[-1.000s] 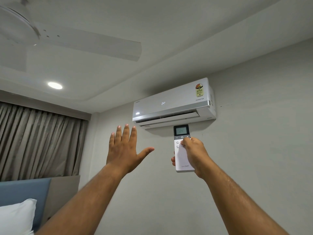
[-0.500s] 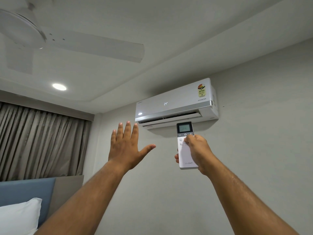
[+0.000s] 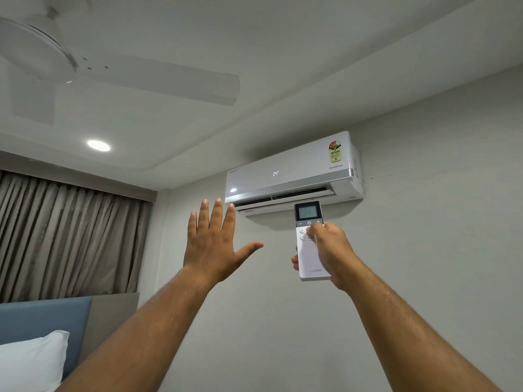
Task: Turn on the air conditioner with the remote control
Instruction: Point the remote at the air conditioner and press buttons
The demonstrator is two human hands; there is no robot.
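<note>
Bedroom wall beneath a ceiling fan (image 3: 119,72), with curtains (image 3: 70,239) at left. The air conditioner (image 3: 291,172) is mounted high, its panel reading 24° and its louvre partly open, so the unit appears already switched on. The right hand (image 3: 329,251) grips the remote control (image 3: 310,244), thumb by the power button. The left hand (image 3: 212,244) is spread flat, empty, raised towards the outlet.

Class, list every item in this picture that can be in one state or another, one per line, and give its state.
White wall-mounted air conditioner: on, display reads 24, louvre open.
White slim remote control: screen lit, held upright.
Right hand: gripping the remote, thumb on the buttons.
Left hand: open, fingers spread, empty.
White ceiling fan: blades look still.
Round recessed ceiling light: lit.
Grey-brown pleated curtains: drawn shut.
</note>
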